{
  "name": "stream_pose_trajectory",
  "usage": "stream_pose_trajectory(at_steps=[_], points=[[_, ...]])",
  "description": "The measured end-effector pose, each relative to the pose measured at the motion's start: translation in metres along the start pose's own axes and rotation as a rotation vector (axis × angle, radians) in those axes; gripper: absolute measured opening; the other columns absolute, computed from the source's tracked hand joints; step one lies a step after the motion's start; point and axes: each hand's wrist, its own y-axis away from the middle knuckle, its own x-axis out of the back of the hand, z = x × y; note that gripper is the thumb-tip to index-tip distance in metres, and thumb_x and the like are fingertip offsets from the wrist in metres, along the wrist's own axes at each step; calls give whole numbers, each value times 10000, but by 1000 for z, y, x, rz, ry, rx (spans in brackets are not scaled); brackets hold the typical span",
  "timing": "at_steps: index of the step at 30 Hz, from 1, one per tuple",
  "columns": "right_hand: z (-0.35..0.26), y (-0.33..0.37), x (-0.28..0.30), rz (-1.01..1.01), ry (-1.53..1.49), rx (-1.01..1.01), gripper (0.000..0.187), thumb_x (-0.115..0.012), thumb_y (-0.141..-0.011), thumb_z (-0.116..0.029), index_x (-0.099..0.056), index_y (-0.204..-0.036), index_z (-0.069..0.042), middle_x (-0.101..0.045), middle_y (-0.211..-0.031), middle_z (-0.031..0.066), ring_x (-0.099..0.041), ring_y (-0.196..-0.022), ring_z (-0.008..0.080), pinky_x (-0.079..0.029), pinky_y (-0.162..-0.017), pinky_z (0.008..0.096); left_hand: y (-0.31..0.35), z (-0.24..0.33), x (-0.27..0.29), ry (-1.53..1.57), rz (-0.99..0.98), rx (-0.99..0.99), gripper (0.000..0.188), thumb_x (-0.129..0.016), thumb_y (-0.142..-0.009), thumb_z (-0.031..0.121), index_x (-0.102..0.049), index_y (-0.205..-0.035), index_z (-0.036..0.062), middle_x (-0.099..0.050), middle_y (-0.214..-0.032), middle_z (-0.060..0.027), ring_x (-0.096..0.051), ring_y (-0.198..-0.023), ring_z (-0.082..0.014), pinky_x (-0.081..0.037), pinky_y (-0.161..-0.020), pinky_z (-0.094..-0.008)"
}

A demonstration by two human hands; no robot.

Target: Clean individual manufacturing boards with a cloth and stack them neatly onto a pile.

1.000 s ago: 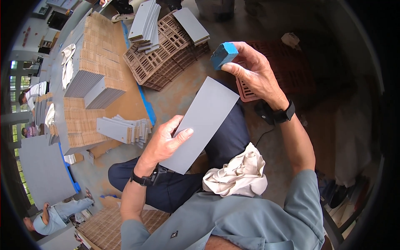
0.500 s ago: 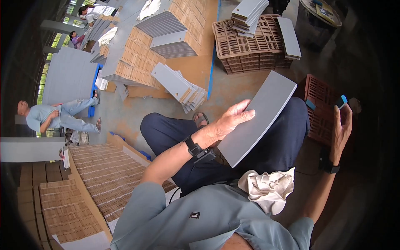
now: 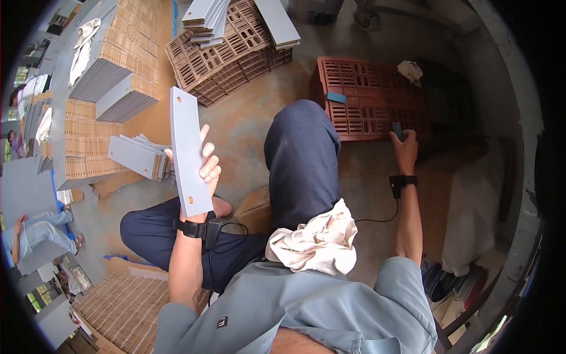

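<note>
My left hand (image 3: 210, 162) is closed on a long grey panel (image 3: 187, 147), held tilted nearly upright over my left leg. Its broad face has a small round hole near each end. Off to the right, my right hand (image 3: 405, 147) pinches a small blue block (image 3: 397, 128), dark in the shade, at the near edge of a reddish plastic crate (image 3: 371, 118). Another flat blue piece (image 3: 336, 97) lies on the crate's slatted top. A crumpled cream cloth (image 3: 312, 239) rests on my lap.
A brown crate (image 3: 221, 68) ahead carries several loose grey panels (image 3: 203, 15). Tall stacks of panels (image 3: 127, 53) stand at the left, with a loose pile (image 3: 138, 154) beside them. A whitish rag (image 3: 410, 72) sits on the reddish crate. Another person (image 3: 41, 233) is at far left.
My view has swung right. The panel has been turned in my left hand and now shows its holed face. My right hand has brought the blue block down to the reddish crate.
</note>
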Motion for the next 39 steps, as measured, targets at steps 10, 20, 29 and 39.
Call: stream_pose_trajectory(at_steps=[10,20,29,39], points=[[67,-35,-28,-47,87,139,559,-721,-931,-448,-607,-1165,47,-704,-1023,224,-678,-957,356,-519,-885,426,-16,-41,8,146,-176,90,677,-555,-1009,527,-363,-1504,106,-593,-936,-56,-557,-586,-124,-477,-516,-262],[-307,65,109,-606,-779,547,620,-667,-983,-378,-467,-1431,0,-554,-1344,176,-546,-1244,294,-428,-1068,401,-27,-5,-48,-95,58,-246,570,-409,-1065,499,-369,-1513,148,-504,-767,17,-440,-573,-75,-402,-572,-250],[-452,143,62,-1160,-756,715,834,-798,-855,-446,-410,-1418,32,-508,-1371,196,-595,-1160,322,-517,-972,436,-40,22,-59,-174,250,-596,658,-442,-1002,650,-481,-1376,111,-399,-746,43,-361,-660,-86,-375,-648,-240],[-478,136,3,-1396,-875,536,854,-798,-858,-332,-347,-1513,-21,-598,-1292,209,-593,-1165,258,-475,-1001,397,-32,48,-31,-306,402,-650,515,-400,-1061,522,-549,-1362,131,-546,-996,22,-517,-925,-88,-439,-839,-261]])
